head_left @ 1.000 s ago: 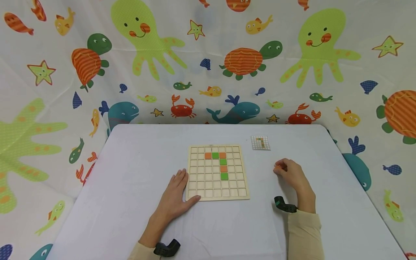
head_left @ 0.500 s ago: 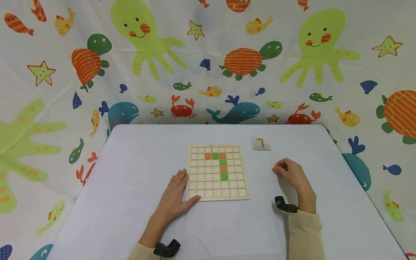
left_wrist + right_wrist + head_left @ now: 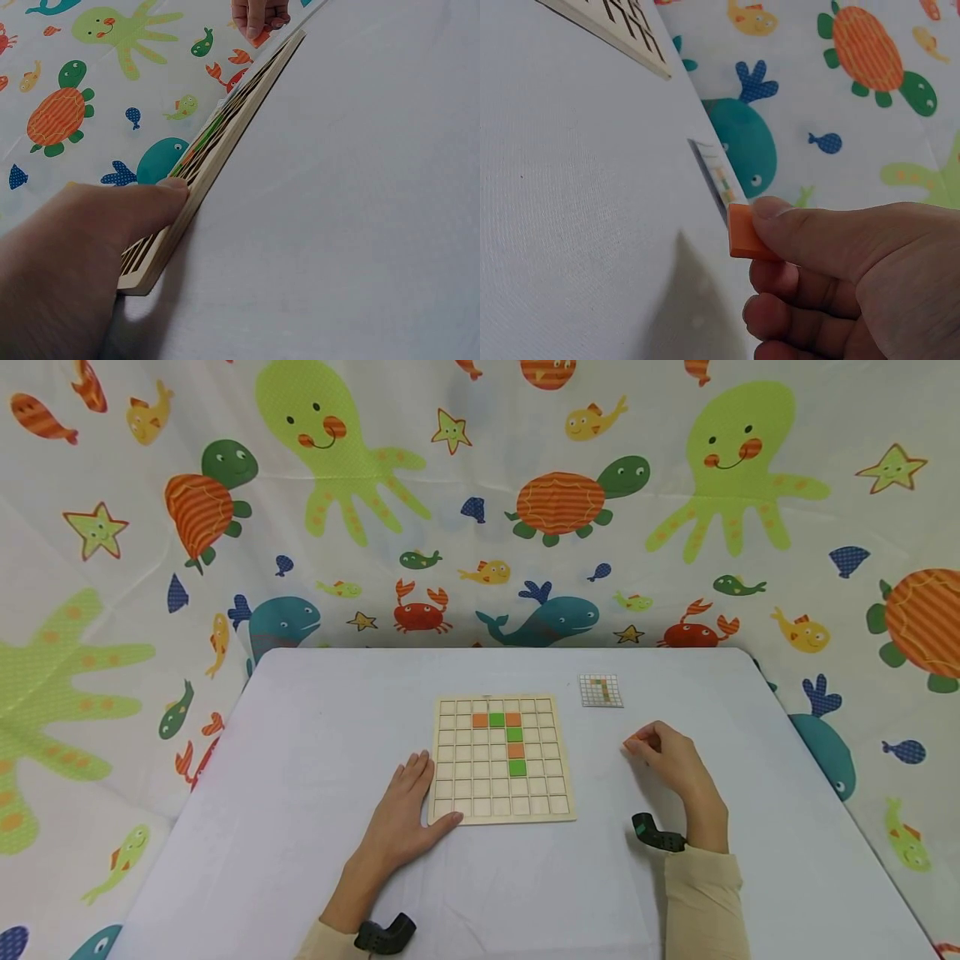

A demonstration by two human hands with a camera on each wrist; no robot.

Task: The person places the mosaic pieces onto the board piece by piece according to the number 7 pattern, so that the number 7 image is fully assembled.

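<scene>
A wooden grid board (image 3: 465, 783) lies on the white table, with orange tiles (image 3: 516, 751) and green tiles (image 3: 517, 767) set in a row and a column of its cells. My left hand (image 3: 408, 806) rests at the board's left edge, its fingers extended and the thumb over the front corner. In the left wrist view that thumb (image 3: 154, 206) touches the frame. Off to the board's right, my right hand (image 3: 667, 756) pinches an orange square tile (image 3: 748, 231) between thumb and fingers, held above the table.
A small pattern card (image 3: 601, 691) lies behind and right of the board, printed with a grid and coloured squares. Black wrist cameras (image 3: 658, 833) sit on both wrists. A cloth printed with sea animals (image 3: 480, 527) hangs behind the table (image 3: 322, 710).
My right hand has shifted slightly left toward the board, and the orange tile shows more at its fingertips. The left hand and board have stayed in place.
</scene>
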